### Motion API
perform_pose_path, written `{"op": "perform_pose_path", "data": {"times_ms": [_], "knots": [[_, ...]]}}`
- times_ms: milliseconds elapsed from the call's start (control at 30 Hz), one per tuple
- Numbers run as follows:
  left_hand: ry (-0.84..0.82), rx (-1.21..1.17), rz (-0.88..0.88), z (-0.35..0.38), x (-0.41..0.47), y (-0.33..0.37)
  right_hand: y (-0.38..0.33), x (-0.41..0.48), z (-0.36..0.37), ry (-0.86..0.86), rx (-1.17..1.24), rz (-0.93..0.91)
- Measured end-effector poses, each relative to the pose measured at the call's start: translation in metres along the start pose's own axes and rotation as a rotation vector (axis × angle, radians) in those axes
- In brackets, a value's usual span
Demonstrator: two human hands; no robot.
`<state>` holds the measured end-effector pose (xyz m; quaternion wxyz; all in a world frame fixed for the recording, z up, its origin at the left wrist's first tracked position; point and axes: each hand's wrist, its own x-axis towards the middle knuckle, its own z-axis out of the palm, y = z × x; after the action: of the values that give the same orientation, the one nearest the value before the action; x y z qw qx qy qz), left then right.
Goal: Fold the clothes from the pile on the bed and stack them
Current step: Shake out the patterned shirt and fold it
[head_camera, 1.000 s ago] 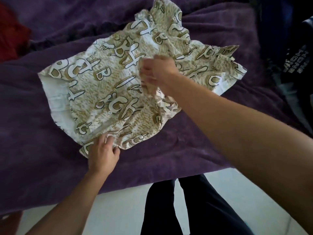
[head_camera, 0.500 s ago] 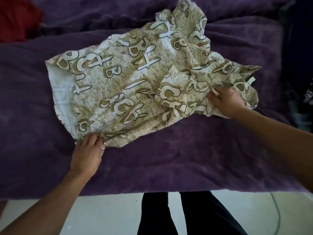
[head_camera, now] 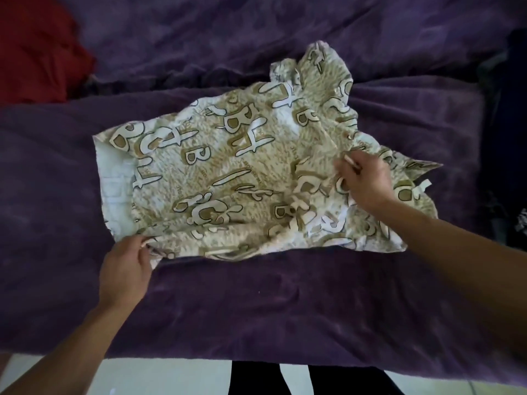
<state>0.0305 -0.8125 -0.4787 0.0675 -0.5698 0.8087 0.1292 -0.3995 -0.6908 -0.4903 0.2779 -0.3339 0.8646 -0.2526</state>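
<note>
A cream and tan garment (head_camera: pixel 228 172) printed with large white letters lies spread and wrinkled on the purple bed cover (head_camera: pixel 256 303). My left hand (head_camera: pixel 125 269) pinches its near left corner at the hem. My right hand (head_camera: pixel 365 181) rests on the garment's right part with fingers curled, gripping a fold of the cloth. The garment's right side is bunched and partly folded over; its pale inner side shows at the left edge.
A red cloth (head_camera: pixel 37 49) lies at the far left of the bed. Dark clothes (head_camera: pixel 513 138) sit at the right edge. The bed's near edge runs above the pale floor (head_camera: pixel 171 377), where my dark-trousered legs (head_camera: pixel 285 379) stand.
My right hand has moved from the garment's far right edge inward to the left and taken a fold there. My left hand keeps hold of the near left corner.
</note>
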Motion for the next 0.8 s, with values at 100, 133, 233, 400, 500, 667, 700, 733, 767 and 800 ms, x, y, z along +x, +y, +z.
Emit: {"op": "perform_pose_path", "data": {"times_ms": [100,133,233,400,500,667,700,733,767,800], "knots": [[0.163,-0.067,-0.080,-0.021,0.034,-0.001,-0.017,0.029,-0.027,0.244,0.010,-0.182],[0.204,-0.083,-0.076,-0.027,0.048,-0.001,-0.024,0.043,-0.034,0.292,-0.003,-0.219],[0.277,-0.110,-0.029,-0.038,0.101,-0.006,-0.057,0.092,-0.045,0.353,0.001,-0.247],[0.310,-0.080,-0.108,-0.040,0.199,-0.016,-0.102,0.178,-0.039,0.454,-0.068,-0.240],[0.231,-0.047,-0.195,-0.037,0.234,-0.018,-0.109,0.210,-0.026,0.441,-0.177,-0.181],[0.322,0.077,0.225,-0.015,0.223,0.031,-0.096,0.204,0.000,0.284,-0.555,-0.210],[0.274,0.097,0.334,-0.004,0.215,0.043,-0.092,0.195,0.010,0.181,-0.617,-0.286],[0.199,0.129,0.394,0.007,0.207,0.050,-0.085,0.186,0.021,0.055,-0.683,-0.328],[0.102,0.173,0.403,0.018,0.202,0.054,-0.075,0.178,0.028,-0.078,-0.750,-0.317],[-0.005,0.227,0.376,0.027,0.200,0.055,-0.064,0.172,0.032,-0.202,-0.790,-0.255]]}}
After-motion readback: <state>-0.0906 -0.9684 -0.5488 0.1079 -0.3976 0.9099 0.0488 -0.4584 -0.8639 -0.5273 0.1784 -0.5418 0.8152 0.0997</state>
